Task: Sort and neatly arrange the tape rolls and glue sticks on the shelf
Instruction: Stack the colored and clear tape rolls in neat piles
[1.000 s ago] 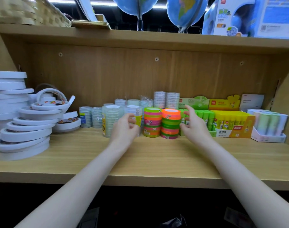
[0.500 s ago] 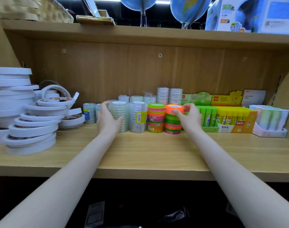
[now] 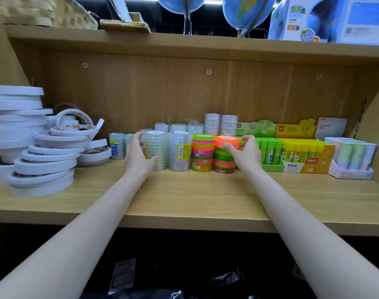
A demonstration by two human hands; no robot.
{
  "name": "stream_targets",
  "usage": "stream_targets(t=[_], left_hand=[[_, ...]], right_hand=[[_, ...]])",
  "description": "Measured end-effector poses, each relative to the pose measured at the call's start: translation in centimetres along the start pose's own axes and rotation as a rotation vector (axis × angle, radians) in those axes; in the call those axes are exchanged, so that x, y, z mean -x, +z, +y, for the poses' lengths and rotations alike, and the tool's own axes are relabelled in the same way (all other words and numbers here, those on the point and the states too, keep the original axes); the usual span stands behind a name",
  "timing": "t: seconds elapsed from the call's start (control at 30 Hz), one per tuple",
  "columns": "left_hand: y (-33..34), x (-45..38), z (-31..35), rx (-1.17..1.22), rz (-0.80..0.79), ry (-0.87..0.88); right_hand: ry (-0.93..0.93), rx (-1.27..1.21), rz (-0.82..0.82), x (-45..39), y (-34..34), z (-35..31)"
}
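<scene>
tape rolls stand in short stacks along the middle of the shelf (image 3: 184, 197), and i read my two hands as bracketing that row from either end so it can be squared up as one block. my left hand (image 3: 139, 158) curls round the clear tape stack (image 3: 155, 152) at the left end, thumb low across its front and fingers behind, grasping it. a second clear stack (image 3: 180, 154) touches it on the right. my right hand (image 3: 244, 153) pinches the orange roll (image 3: 227, 141) that tops the neon stack (image 3: 224, 160), thumb on the front edge and fingers over the back; that roll looks slightly off-centre on the rolls under it, so i judge the grip is there to seat it. the other neon stack (image 3: 202, 153) stands between the clear tape and this one, close beside both.

the glue sticks (image 3: 270, 153) sit upright in open display boxes just right of my right hand, green ones first, then yellow glue sticks (image 3: 303, 153), already grouped. the white tape rolls (image 3: 44, 156) at the far left lie in loose, leaning piles, and i judge they need tidying most
</scene>
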State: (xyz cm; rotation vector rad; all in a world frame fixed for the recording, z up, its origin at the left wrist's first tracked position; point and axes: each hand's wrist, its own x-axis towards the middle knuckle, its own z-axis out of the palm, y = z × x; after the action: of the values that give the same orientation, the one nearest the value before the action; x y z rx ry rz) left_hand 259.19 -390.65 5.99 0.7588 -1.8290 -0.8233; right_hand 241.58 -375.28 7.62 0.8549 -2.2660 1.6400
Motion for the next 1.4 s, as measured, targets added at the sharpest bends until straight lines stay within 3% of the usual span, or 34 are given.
stream_targets(t=[0.13,0.3,0.37,0.47,0.63,0.7,0.77,0.87,0.93,1.13,1.27,1.4], left_hand=[[0.2,0.7,0.7,-0.065,-0.028,-0.045],[0.0,0.8,0.4,-0.069,-0.06,-0.048],[-0.4,1.0,0.1,-0.073,-0.041,-0.036],[-2.3,2.0,-0.4,-0.08,0.055,0.075],[-8.5,4.3,-1.3,-0.355,0.283,0.388],[-11.3,4.9,-1.8,-0.488,0.375,0.428],[-14.1,5.0,-2.7,-0.586,0.415,0.348],[-17.8,4.3,-4.9,-0.596,0.239,0.071],[-19.5,3.8,-6.3,-0.569,0.069,0.02],[-21.6,2.7,-8.8,-0.474,-0.107,0.12],[-21.5,1.8,-9.4,-0.414,-0.113,0.129],[-20.7,1.4,-9.7,-0.463,-0.074,0.211]], right_hand=[[-0.006,0.149,-0.134,1.1,0.0,0.4],[-0.023,0.199,-0.14,1.1,0.1,0.6],[-0.051,0.233,-0.075,1.5,-0.3,0.2],[-0.256,0.184,0.024,3.2,-0.4,-1.1],[-0.46,0.119,-0.214,5.9,3.8,-4.4],[-0.491,0.09,-0.32,6.7,6.4,-6.6],[-0.557,0.038,-0.406,7.6,9.1,-9.0],[-0.683,-0.023,-0.535,8.5,12.6,-12.8],[-0.748,-0.012,-0.621,8.5,14.9,-15.3],[-0.666,0.243,-0.931,6.6,19.2,-20.2],[-0.698,0.101,-0.856,6.0,18.8,-20.8],[-0.707,0.082,-0.98,6.6,18.8,-21.2]])
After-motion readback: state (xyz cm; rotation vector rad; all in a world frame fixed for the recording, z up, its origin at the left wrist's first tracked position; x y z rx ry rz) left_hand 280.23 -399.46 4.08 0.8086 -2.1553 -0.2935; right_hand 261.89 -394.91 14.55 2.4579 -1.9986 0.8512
